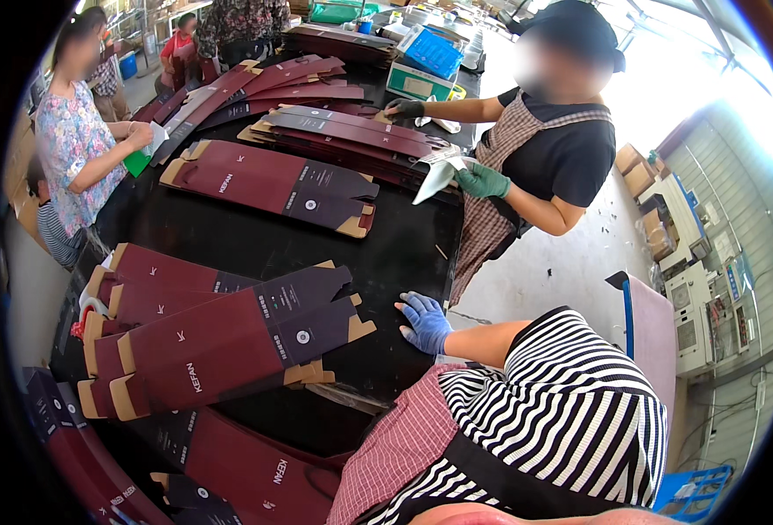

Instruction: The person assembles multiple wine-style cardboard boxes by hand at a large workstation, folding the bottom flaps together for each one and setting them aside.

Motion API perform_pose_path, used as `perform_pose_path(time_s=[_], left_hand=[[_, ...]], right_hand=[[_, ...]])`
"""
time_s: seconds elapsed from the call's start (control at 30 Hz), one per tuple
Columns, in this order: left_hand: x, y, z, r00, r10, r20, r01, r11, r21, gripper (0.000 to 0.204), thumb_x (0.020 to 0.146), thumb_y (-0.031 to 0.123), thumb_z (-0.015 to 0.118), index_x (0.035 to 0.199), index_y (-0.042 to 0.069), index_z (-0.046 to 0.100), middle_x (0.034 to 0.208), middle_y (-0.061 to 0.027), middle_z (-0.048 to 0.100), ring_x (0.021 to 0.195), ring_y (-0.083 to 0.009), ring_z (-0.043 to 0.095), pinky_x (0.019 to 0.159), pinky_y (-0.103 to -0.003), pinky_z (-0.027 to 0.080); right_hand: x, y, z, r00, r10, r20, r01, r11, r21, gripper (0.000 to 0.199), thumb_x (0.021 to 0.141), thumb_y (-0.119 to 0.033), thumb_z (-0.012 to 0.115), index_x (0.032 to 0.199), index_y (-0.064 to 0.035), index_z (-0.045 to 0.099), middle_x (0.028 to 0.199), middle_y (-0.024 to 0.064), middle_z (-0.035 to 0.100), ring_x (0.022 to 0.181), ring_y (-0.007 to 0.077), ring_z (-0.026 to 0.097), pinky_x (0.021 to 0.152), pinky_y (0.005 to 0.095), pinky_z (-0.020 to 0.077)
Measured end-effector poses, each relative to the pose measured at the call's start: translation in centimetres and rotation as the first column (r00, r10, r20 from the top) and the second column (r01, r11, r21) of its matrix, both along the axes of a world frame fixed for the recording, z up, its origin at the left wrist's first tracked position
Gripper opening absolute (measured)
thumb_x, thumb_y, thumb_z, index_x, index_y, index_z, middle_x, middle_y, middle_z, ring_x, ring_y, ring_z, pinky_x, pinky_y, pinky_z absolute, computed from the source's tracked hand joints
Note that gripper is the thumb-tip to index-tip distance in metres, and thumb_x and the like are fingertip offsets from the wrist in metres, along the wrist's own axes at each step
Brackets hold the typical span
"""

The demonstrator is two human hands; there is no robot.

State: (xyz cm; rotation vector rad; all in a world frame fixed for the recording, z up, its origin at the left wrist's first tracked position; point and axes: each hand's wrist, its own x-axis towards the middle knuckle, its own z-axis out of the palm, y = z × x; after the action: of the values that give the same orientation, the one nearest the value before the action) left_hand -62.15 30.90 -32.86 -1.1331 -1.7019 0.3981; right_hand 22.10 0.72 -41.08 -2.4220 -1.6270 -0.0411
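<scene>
Nearest the camera, a striped sleeve and a red-checked apron fill the lower edge. From the sleeve a hand in a blue glove [423, 322] lies palm down on the black worktop [404, 254], its fingers [407, 308] spread apart and flat, clamped on nothing. Which of the wearer's hands it is cannot be told, and no other hand of theirs shows. Just beside those fingers, towards the left, lies a fanned stack of flat box blanks [229, 337]: thin, smooth card, maroon with dark printed panels and bare tan tabs at the ends, not quite touching the glove. Further along the worktop lies another flattened blank [273, 185]. Beyond it, a co-worker in green gloves [483, 181] holds a pale sheet over more maroon blanks [343, 136]. At far left, another person handles something green.
</scene>
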Motion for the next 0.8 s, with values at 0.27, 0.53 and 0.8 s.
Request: perform_pose_path(time_s=[0.27,0.53,0.8], left_hand=[[16.5,-4.7,9.6,0.905,0.082,0.417,0.16,0.844,-0.512,0.074,0.084,0.024,0.079,0.151,0.012,0.051,0.162,-0.0174,0.042,0.148,-0.0366,0.041,0.124,-0.047,0.033],[12.0,-5.1,0.9,0.862,0.126,0.49,0.039,0.949,-0.312,0.067,0.088,0.032,0.07,0.151,0.02,0.051,0.146,-0.0093,0.055,0.139,-0.0289,0.049,0.114,-0.056,0.037],[12.4,-6.6,-4.5,0.163,0.52,0.838,-0.202,0.849,-0.488,0.085,0.095,0.064,0.053,0.165,0.025,0.027,0.164,-0.0258,0.033,0.144,-0.0466,0.044,0.119,-0.052,0.038]], right_hand=[[0.7,1.6,0.8,0.987,0.158,-0.027,-0.156,0.985,0.066,0.053,0.079,-0.025,0.075,0.128,-0.0096,0.063,0.136,0.0194,0.058,0.129,0.0414,0.053,0.111,0.0532,0.0414],[4.2,1.0,-2.7,0.959,0.232,0.164,-0.242,0.969,0.046,0.053,0.101,-0.031,0.055,0.147,-0.0046,0.048,0.153,0.0206,0.047,0.139,0.0413,0.046,0.114,0.0538,0.037],[4.1,0.6,-2.8,0.97,0.2,0.135,-0.205,0.978,0.024,0.056,0.1,-0.029,0.057,0.15,-0.0052,0.044,0.155,0.0207,0.044,0.141,0.0417,0.042,0.116,0.0544,0.0341]])
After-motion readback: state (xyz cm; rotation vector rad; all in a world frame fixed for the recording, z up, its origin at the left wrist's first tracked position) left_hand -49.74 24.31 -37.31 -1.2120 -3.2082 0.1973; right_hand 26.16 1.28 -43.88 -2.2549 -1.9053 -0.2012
